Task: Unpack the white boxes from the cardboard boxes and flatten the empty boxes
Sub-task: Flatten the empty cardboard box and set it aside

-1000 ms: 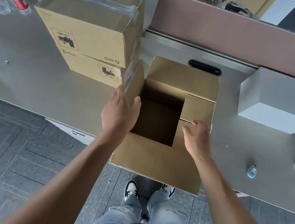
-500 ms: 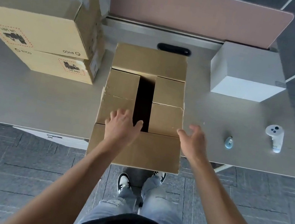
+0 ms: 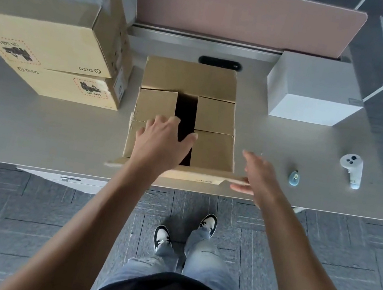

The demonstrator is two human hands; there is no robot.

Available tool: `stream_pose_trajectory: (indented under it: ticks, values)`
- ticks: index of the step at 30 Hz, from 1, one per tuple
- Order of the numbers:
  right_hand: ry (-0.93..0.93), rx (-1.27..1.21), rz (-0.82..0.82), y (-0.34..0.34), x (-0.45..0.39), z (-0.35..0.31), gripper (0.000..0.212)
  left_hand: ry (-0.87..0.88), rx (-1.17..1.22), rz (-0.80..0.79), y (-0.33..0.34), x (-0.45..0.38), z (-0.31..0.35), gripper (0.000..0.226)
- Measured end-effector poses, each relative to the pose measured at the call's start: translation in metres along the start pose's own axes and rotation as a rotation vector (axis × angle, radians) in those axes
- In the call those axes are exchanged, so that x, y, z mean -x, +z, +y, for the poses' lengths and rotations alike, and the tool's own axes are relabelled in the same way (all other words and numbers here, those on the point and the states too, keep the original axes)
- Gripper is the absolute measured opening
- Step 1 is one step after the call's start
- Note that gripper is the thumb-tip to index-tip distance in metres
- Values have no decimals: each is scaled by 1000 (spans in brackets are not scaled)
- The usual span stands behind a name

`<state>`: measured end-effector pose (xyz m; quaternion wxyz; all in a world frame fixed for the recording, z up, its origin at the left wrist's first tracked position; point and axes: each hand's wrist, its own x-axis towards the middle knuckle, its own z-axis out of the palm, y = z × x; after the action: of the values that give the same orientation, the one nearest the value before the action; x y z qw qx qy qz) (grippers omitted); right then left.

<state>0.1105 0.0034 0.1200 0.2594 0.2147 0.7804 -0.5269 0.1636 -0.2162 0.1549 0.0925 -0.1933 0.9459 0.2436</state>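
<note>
The open cardboard box (image 3: 185,115) sits at the near middle of the bench (image 3: 34,132), its two side flaps folded in with a dark gap between them, its far flap lying back and its near flap jutting toward the bench edge. The left hand (image 3: 163,140) rests flat on the left inner flap, fingers spread and straight, thumb reaching across the gap toward the right flap; it grips nothing. The right hand (image 3: 257,174) is at the box's near right corner, open and relaxed, its thumb against the end of the near flap. A white box (image 3: 312,94) stands well apart to the right, near the pink divider (image 3: 246,14). Two sealed cardboard boxes (image 3: 49,43) are stacked at the left, just beside the open one. A white controller (image 3: 352,170) and a small blue object (image 3: 294,177) lie at the right.
</note>
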Motion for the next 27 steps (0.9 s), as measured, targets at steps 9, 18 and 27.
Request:
stream_pose_trajectory:
  ticks: [9, 18, 27]
  values:
    - [-56, -117, 88, 21, -25, -35, 35, 60, 170, 277, -26, -8, -5, 52]
    - [-218, 261, 151, 47, -66, -20, 56, 6, -59, -14, 64, -25, -34, 72]
    - [-342, 387, 244, 46, -103, -46, 45, 20, -213, 106, 125, -39, -41, 70]
